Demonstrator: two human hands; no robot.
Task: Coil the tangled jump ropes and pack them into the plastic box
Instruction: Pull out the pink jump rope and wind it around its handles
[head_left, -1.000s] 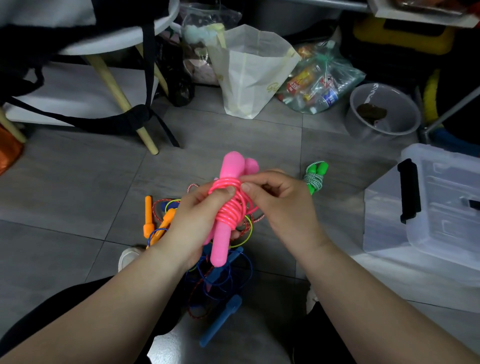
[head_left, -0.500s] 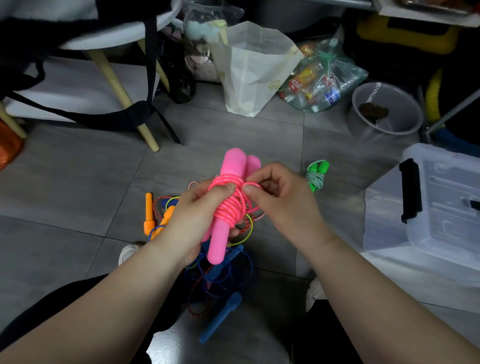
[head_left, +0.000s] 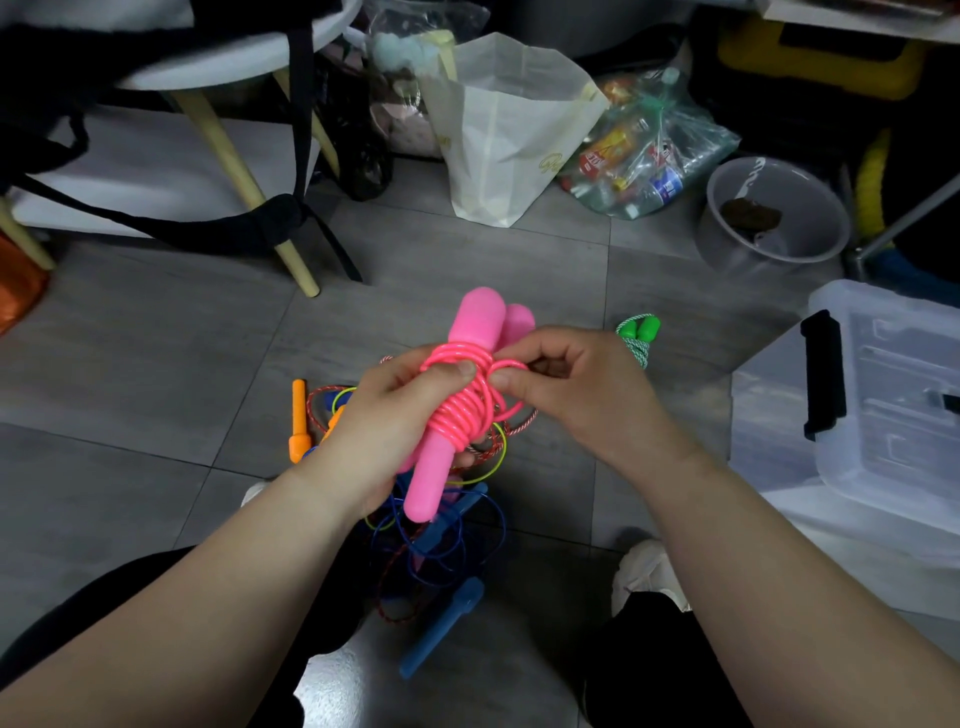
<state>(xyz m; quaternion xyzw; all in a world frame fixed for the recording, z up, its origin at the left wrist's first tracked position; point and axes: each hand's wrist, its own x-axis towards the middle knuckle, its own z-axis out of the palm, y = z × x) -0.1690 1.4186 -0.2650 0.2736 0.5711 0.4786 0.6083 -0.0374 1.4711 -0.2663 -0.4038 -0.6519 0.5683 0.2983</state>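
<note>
The clear plastic box (head_left: 893, 415) stood on the floor, its black latch (head_left: 823, 374) facing left. Farther left and beyond it, a white paper bag (head_left: 509, 130) bore gold script too faint to read. Left of the box, the left hand (head_left: 384, 431) gripped the pink jump rope (head_left: 462, 410) round its coils, and the right hand (head_left: 582, 395) pinched a loop beside them. The tangled ropes (head_left: 447, 540) lay beneath the hands; a green rope (head_left: 640, 338) lay nearer the box

Pink rope (head_left: 464, 410) is showing glossy plastic cord on smooth matt plastic handles (head_left: 475, 318). Box (head_left: 893, 384), right, is presenting translucent plastic. Floor (head_left: 156, 364) is showing matt tile. Far bag (head_left: 509, 130) is looking like creased paper; chair leg (head_left: 231, 158), bare wood.
</note>
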